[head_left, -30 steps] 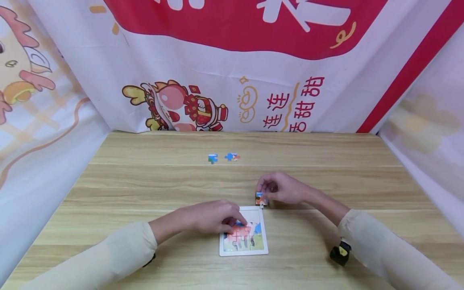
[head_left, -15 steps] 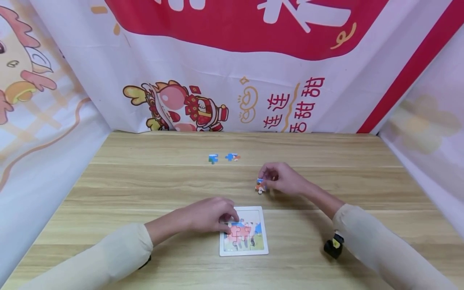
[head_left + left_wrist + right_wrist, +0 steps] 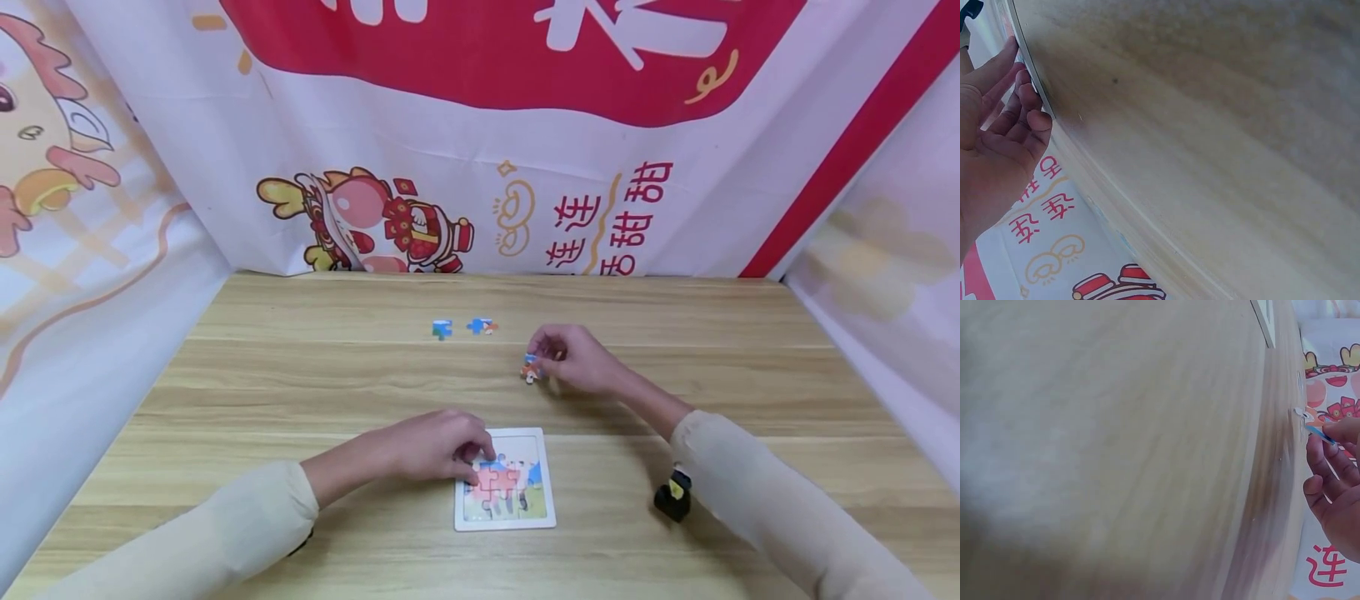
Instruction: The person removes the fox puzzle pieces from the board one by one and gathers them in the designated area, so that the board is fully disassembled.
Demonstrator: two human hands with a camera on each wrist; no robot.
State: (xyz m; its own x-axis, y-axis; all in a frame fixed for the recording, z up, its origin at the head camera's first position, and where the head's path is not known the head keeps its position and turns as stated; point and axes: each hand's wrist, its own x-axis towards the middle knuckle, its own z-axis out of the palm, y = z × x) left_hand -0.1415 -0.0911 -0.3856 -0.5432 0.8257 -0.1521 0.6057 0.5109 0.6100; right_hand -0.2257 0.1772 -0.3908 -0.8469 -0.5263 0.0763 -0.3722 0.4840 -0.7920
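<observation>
Above the wooden table, my right hand (image 3: 579,360) pinches a jigsaw piece (image 3: 530,371) between thumb and fingers. The piece shows blue, orange and white, and in the right wrist view the held jigsaw piece (image 3: 1320,434) is seen nearly edge-on. My left hand (image 3: 442,446) rests at the left side of a white-framed puzzle tray (image 3: 546,508), its fingertips touching the tray and covering part of it. Joined pieces with a pink animal picture fill the lower part of the tray; its upper part shows bare white. In the left wrist view, the left hand's fingers (image 3: 1004,59) lie along the tray's edge.
Two loose jigsaw pieces lie farther back on the table: a blue and green piece (image 3: 442,329) and a blue and orange piece (image 3: 482,326). A printed cloth (image 3: 420,125) hangs behind the table (image 3: 315,375), with more cloth at both sides.
My right hand has moved away from the tray's top right corner, back and slightly left, carrying the jigsaw piece. The left hand's fingers have drawn back toward the tray's left edge.
</observation>
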